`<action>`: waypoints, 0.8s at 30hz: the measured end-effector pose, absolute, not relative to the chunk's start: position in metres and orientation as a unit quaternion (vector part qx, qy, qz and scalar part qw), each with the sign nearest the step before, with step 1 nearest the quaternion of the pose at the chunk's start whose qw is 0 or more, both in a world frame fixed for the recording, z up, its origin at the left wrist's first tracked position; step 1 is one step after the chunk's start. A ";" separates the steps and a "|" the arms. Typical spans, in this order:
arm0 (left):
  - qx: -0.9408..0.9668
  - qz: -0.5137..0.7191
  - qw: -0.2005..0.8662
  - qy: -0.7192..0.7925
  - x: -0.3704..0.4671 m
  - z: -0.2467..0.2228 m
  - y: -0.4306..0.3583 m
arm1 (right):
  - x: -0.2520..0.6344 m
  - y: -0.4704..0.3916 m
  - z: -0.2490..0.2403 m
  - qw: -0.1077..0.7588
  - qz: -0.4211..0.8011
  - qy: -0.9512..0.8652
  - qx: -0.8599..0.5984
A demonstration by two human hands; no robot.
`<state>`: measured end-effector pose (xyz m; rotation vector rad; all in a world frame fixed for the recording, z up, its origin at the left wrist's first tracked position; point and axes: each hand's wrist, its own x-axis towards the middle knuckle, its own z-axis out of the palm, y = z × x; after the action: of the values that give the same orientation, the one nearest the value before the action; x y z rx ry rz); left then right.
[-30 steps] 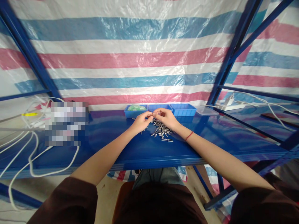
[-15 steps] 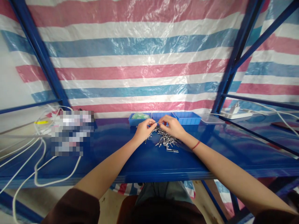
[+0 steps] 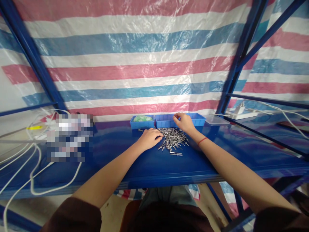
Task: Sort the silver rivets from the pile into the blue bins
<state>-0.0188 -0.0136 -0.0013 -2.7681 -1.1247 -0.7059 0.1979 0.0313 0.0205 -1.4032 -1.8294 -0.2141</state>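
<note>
A heap of silver blind rivets (image 3: 174, 138) lies on the blue tabletop in front of me. My left hand (image 3: 150, 138) rests at the heap's left edge, thumb and fingertips drawn together among the rivets; what they pinch is too small to make out. Over the front of the middle blue bin (image 3: 166, 122), near its border with the right blue bin (image 3: 199, 120), my right hand (image 3: 185, 122) hovers with thumb and index finger close together. Anything between those fingers cannot be made out. A pair of rivets (image 3: 176, 154) lies apart, nearer me.
The left blue bin (image 3: 142, 124) holds green-white pieces. A clear plastic lid (image 3: 218, 120) lies right of the bins, near a white power strip (image 3: 241, 113). White cables (image 3: 32, 180) and a blurred pile crowd the left side. Blue frame posts (image 3: 235, 69) flank the table.
My hands were together above the heap, holding a thin piece between them. They have parted: the left moved down to the heap's left edge, the right moved right and slightly up over the bins.
</note>
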 end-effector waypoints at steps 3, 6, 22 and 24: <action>-0.898 -0.212 0.043 -0.383 -0.019 0.002 -0.016 | 0.187 0.020 0.024 0.391 -0.056 -0.753 -0.526; -0.890 -0.207 0.045 -0.404 -0.018 0.004 -0.019 | 0.176 0.009 0.026 0.363 -0.044 -0.802 -0.473; -0.722 -0.504 -0.282 -0.380 -0.015 -0.002 -0.002 | 0.157 -0.006 0.022 0.396 0.305 -0.800 -0.330; -0.717 -0.497 -0.310 -0.377 -0.013 -0.001 -0.005 | 0.156 -0.008 0.021 0.411 0.320 -0.793 -0.316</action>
<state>-0.0130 -0.0049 -0.0006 -2.8457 -1.4957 -1.9729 0.1558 -0.0075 0.0212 -0.7947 -1.9958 0.8053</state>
